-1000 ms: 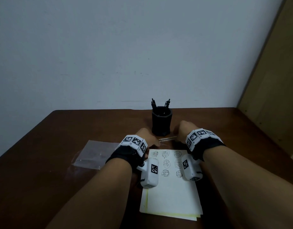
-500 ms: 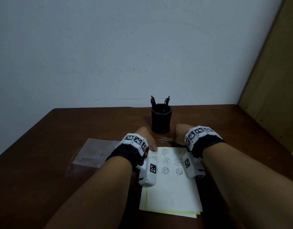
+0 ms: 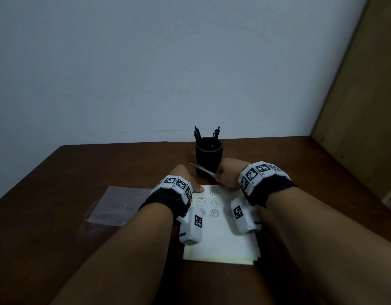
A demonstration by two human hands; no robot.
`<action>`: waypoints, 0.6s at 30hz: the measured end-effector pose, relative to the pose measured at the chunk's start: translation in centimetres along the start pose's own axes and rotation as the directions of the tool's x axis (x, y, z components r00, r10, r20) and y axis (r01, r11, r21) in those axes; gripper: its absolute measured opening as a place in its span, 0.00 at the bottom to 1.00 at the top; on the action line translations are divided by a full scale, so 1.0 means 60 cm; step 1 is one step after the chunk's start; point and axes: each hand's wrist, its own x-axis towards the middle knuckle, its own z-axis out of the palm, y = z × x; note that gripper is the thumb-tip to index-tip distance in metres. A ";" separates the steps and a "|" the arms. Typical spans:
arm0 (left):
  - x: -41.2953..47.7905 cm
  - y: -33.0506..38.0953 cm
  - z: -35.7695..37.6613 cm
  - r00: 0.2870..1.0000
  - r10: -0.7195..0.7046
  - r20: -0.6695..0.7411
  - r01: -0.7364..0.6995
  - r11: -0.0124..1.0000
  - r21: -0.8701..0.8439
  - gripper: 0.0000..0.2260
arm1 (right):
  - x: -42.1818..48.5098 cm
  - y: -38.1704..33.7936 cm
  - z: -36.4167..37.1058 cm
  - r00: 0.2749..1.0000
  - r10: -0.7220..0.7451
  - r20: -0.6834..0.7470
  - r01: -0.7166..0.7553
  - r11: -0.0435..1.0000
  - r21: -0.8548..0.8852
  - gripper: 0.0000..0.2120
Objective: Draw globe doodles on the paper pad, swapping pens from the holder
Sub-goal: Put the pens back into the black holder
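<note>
The pad (image 3: 221, 238), just near of the holder (image 3: 209, 159), is being touched at its far left corner by the left hand (image 3: 185, 179), fingers hidden, while the pen (image 3: 202, 169), held level between both hands a second ago, is being pinched by the right hand (image 3: 228, 175) alone, seemingly for drawing.

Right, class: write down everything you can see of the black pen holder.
The black faceted plastic-looking pen holder stands upright on the brown wooden table, beyond the white paper pad. Dark pens lean out left and right. A clear pen held by the right hand crosses its lower front; contact unclear.
</note>
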 end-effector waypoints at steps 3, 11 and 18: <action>0.006 0.005 -0.002 1.000 0.001 -0.029 -0.002 1.000 -0.026 0.12 | 0.011 0.000 0.009 0.999 0.034 0.017 -0.035 0.999 0.018 0.10; 0.004 0.027 -0.005 0.995 0.062 -0.074 -0.060 0.998 0.027 0.09 | 0.031 0.002 0.010 0.999 0.048 -0.020 -0.047 0.998 0.035 0.10; 0.001 0.023 -0.006 0.994 0.077 -0.076 -0.075 0.997 0.025 0.06 | 0.025 -0.006 0.009 0.998 0.055 -0.036 -0.053 0.996 0.067 0.12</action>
